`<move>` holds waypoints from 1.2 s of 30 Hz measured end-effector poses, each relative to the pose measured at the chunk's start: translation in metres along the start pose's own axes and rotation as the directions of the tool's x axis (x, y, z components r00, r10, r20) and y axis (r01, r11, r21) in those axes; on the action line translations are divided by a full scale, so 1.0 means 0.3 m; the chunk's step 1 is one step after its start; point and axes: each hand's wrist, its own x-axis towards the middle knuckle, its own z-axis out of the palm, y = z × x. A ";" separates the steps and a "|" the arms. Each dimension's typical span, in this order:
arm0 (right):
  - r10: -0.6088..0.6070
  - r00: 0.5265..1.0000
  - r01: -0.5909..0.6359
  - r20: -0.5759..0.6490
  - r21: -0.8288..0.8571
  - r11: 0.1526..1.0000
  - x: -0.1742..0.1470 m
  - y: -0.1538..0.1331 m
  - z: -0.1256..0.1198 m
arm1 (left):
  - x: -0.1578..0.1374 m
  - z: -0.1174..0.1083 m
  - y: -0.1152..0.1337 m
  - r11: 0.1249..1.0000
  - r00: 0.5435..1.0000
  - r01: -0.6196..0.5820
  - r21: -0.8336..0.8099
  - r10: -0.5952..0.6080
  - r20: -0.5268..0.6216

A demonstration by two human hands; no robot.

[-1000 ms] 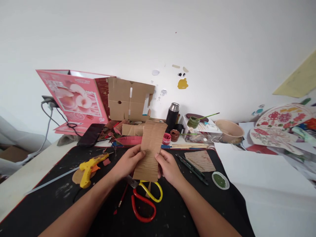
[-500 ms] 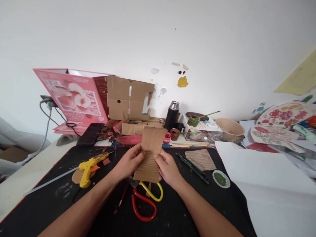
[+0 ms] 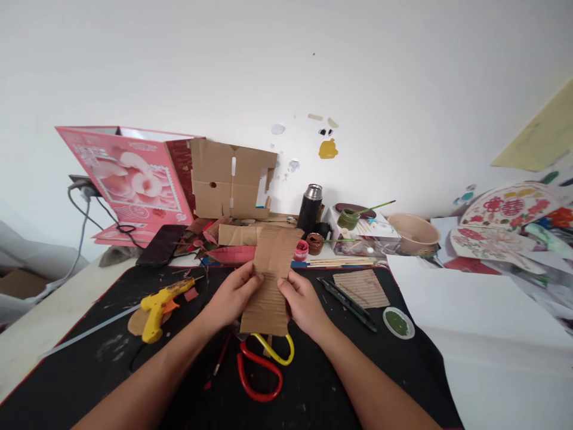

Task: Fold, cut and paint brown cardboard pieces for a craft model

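Cardboard (image 3: 268,292) is held up above the black mat (image 3: 201,394) on the bench (image 3: 67,304), left hand (image 3: 235,294) and right hand (image 3: 307,301) each pinching one long edge. Versus a second ago, its near end sits slightly lower, hiding more of the scissors (image 3: 259,396); grip unchanged, so likely just small repositioning

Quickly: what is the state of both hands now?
Left hand: closed, holding the corrugated cardboard piece by its left edge.
Right hand: closed, holding the same cardboard by its right edge.
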 end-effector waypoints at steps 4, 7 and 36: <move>0.039 0.999 -0.039 -0.010 0.000 0.999 -0.005 -0.004 0.001 | 0.003 -0.004 -0.003 1.000 1.000 0.007 0.025 -0.007 -0.011; 0.047 0.999 -0.046 -0.015 0.006 0.999 -0.008 0.004 0.007 | 0.006 -0.004 -0.011 0.998 1.000 -0.004 0.068 0.005 -0.013; 0.025 1.000 -0.025 0.007 0.022 0.999 -0.011 -0.015 0.012 | 0.003 0.002 0.006 0.999 0.998 0.049 0.015 -0.049 -0.042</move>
